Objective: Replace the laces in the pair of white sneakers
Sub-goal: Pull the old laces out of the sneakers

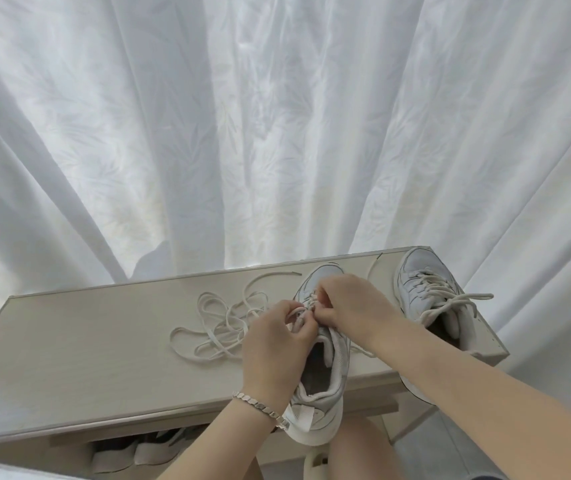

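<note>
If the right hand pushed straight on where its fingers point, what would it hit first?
Most likely the left hand, just ahead over the middle sneaker; depth is hard to judge.

A long bench with a pale wood-grain top carries everything. Near the middle of the top lies a loose tangle of cream shoelace, with one end trailing toward the back edge. Just right of it sits a white sneaker, its heel overhanging the front edge. A second white sneaker, laced, lies at the right end, toe at the back right corner.
</note>
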`<state>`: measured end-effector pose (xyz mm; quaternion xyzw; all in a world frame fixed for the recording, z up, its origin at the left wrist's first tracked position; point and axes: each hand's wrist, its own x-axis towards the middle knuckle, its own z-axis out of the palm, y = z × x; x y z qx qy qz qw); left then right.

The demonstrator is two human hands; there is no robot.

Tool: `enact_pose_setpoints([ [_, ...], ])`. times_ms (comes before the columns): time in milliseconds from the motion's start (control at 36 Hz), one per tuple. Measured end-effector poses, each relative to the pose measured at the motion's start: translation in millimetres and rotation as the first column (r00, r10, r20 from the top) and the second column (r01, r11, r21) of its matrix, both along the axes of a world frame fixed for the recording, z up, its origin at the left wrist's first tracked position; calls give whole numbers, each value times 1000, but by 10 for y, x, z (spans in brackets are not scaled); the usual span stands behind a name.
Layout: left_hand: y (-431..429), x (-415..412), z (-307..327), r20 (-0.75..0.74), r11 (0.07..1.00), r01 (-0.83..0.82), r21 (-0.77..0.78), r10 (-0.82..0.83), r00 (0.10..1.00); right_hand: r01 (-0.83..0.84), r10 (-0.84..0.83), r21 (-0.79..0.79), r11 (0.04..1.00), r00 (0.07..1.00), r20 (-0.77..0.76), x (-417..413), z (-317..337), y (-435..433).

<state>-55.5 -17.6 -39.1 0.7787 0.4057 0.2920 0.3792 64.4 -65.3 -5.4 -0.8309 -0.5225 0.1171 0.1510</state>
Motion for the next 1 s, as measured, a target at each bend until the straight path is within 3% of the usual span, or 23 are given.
enact_pose_setpoints([
  [167,-8,-25,30,-14,1000,18,-17,-18,1000,161,-170,173,972,985,36,-48,-51,36],
  [278,-7,-10,40,-38,1000,7,-18,-8,999,58,-69,62,996,981,179,-70,-62,133],
  [333,-9,-6,41,-46,1000,-7,-13,7,999,43,-47,25,999,985,164,-49,-91,137],
  [417,-18,4,48,-40,999,-24,-31,23,999,84,-86,60,995,996,35,17,-118,100],
  [500,-26,10,36,-75,999,-32,-18,30,997,141,-101,100,985,939,-329,52,-128,72],
  [583,-35,36,24,-127,999,-36,-20,33,991,255,-89,145,956,723,-685,55,-151,16],
  [667,-44,76,28,-152,998,-42,-45,35,988,465,-88,124,877,406,-909,103,-151,-45],
  [750,-55,88,35,-148,996,-37,-84,25,989,616,14,10,788,-1,-1000,137,-117,-132],
  [806,-56,89,42,-146,996,-35,-88,21,989,655,90,-20,755,-133,-987,144,-88,-158],
  [861,-58,92,50,-154,998,-23,-64,13,988,590,24,-22,807,-70,-997,179,-37,-141],
  [889,-60,95,53,-163,999,-14,-49,6,987,512,-58,-24,859,50,-997,203,2,-120],
  [944,-69,96,56,-191,1000,0,-28,-6,982,337,-179,-45,941,379,-908,222,103,-71],
  [1000,-70,101,58,-205,1000,0,-23,-5,979,186,-163,-54,981,641,-750,220,199,-35],
])
